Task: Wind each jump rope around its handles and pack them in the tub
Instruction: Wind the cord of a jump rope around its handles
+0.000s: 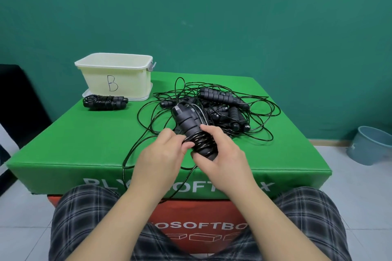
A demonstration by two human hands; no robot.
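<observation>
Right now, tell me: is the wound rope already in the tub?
No, the wound rope lies on the green box, in front of the tub.

Half-wound black rope; cream tub behind

Green padded box atop an orange one, blue bucket on tiled floor, teal wall

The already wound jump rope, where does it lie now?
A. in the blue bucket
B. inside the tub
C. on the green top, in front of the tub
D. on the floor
C: the wound jump rope lies on the green top, before the tub.
</observation>
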